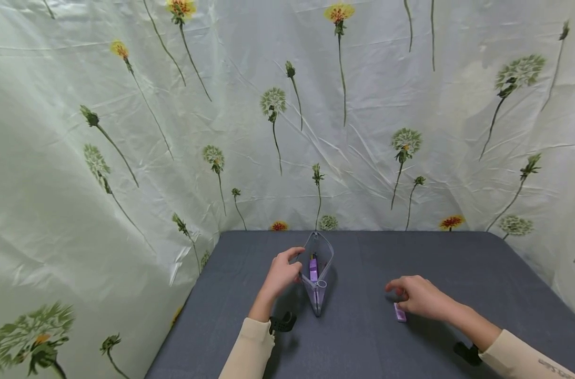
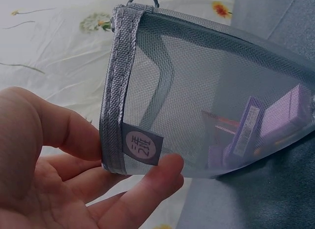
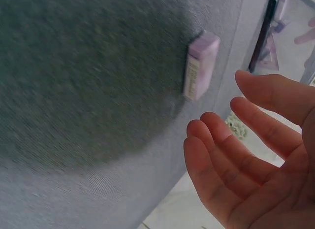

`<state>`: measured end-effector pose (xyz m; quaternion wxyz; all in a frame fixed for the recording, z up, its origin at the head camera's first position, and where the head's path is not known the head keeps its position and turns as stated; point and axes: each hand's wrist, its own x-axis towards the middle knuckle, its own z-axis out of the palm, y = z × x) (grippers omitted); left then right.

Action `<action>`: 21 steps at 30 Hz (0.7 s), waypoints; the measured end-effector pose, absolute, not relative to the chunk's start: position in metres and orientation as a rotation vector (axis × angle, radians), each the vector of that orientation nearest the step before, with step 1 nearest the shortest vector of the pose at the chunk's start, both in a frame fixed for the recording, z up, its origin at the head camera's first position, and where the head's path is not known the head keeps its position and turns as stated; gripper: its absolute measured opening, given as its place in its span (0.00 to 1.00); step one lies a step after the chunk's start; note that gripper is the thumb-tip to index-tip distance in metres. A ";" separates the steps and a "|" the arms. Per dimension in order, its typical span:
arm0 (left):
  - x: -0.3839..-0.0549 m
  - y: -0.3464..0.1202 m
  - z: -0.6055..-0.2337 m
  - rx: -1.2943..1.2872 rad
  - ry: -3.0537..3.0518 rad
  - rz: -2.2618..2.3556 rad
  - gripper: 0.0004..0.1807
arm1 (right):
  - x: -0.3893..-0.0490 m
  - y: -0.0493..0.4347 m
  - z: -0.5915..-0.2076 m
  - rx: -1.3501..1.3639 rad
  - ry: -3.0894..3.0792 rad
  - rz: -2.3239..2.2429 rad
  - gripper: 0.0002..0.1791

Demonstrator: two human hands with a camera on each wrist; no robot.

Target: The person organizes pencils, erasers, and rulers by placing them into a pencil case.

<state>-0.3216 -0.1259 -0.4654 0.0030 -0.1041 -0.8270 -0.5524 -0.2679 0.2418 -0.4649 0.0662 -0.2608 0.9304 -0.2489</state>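
A grey see-through mesh pencil pouch [image 1: 332, 256] stands with its zip mouth spread apart. My left hand [image 1: 284, 273] pinches the zip edge between thumb and fingers, beside the small fabric label [image 2: 142, 145]. Through the mesh several purple items [image 2: 283, 111] show at the bottom, among them a block with a pale label. To the right, a small purple and white block [image 3: 202, 66], shaped like an eraser, lies on the table. My right hand [image 1: 424, 297] hovers just over it, fingers loosely bent and apart from the block.
The dark grey table [image 1: 353, 337] reaches back to a white curtain [image 1: 240, 131] printed with dandelions, which also hangs along the left side. Black bands [image 1: 283, 322] sit on both wrists below pale sleeves.
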 end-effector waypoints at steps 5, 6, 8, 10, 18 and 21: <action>-0.322 -0.126 -0.466 -0.329 -2.595 -1.715 0.28 | -0.265 0.244 -0.472 -0.787 2.746 -0.791 0.21; -0.322 -0.126 -0.466 -0.335 -2.593 -1.710 0.28 | -0.264 0.244 -0.474 -0.786 2.745 -0.792 0.22; -0.321 -0.126 -0.466 -0.342 -2.591 -1.702 0.28 | -0.263 0.245 -0.476 -0.796 2.757 -0.780 0.23; -0.321 -0.126 -0.466 -0.346 -2.590 -1.700 0.28 | -0.261 0.244 -0.479 -0.807 2.768 -0.770 0.24; -0.320 -0.125 -0.466 -0.364 -2.597 -1.723 0.29 | -0.256 0.242 -0.490 -0.871 2.839 -0.744 0.24; -0.321 -0.125 -0.466 -0.376 -2.599 -1.727 0.29 | -0.256 0.241 -0.491 -0.873 2.857 -0.741 0.23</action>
